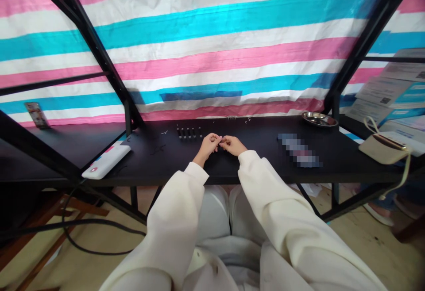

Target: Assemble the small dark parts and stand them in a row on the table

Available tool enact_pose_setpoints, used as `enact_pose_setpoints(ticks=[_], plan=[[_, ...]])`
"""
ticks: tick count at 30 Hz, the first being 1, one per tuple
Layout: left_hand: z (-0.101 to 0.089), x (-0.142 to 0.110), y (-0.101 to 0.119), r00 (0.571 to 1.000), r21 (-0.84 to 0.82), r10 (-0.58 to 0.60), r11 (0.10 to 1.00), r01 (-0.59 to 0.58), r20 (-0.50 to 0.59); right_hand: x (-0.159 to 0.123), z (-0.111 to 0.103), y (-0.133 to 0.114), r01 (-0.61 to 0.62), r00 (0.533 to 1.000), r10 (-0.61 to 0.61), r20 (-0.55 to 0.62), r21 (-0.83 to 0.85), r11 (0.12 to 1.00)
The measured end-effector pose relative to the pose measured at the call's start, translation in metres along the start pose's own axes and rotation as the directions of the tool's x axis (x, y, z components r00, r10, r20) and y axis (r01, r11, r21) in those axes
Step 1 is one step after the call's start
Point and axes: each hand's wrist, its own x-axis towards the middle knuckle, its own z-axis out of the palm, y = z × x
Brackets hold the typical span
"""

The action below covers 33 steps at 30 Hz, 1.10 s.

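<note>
I can't read a single word from my end, tbh. The printed stack (372,85) past the back right corner of the black surface (255,136) shows tiny lines and a QR-style square (385,101). White case (113,158), left edge: round pinkish mark (94,170), just blur.

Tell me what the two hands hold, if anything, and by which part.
The left hand and right hand are close together at the fingertips over the black table; anything held there is too small or hidden to tell.
</note>
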Motion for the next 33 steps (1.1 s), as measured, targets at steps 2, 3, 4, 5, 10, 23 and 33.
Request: enact_pose_setpoints(ticks=[2,3,4,5,10,23,33], plan=[[0.0,0.0,0.0,1.0,0.012,-0.003,1.0,0.003,0.007,0.0,0.0,0.001,-0.015,0.999,0.015,0.039,0.003,1.0],[0.0,0.0,0.0,1.0,0.011,-0.007,1.0,0.007,0.003,0.0,0.001,0.001,-0.023,0.999,0.023,0.049,0.003,1.0],[0.0,0.001,0.0,1.0,0.006,-0.01,1.0,0.01,-0.005,0.002,0.0,0.001,-0.032,0.998,0.032,0.049,0.0,0.999],[0.0,0.001,0.0,1.0,0.001,-0.011,1.0,0.011,-0.019,0.004,-0.001,0.001,-0.042,0.998,0.043,0.039,-0.007,0.999],[0.0,0.001,0.002,0.997,0.061,0.021,0.998,-0.016,-0.074,0.024,-0.026,0.009,-0.141,0.973,0.1,-0.207,-0.193,0.971],[0.0,0.0,-0.007,0.999,0.17,0.024,0.985,-0.02,-0.024,0.048,-0.081,0.059,-0.509,0.83,0.26,-0.494,-0.477,0.717],[0.002,0.0,-0.007,1.0,0.175,-0.001,0.984,0.0,0.005,0.05,-0.081,0.061,-0.547,0.807,0.292,-0.513,-0.463,0.697]])
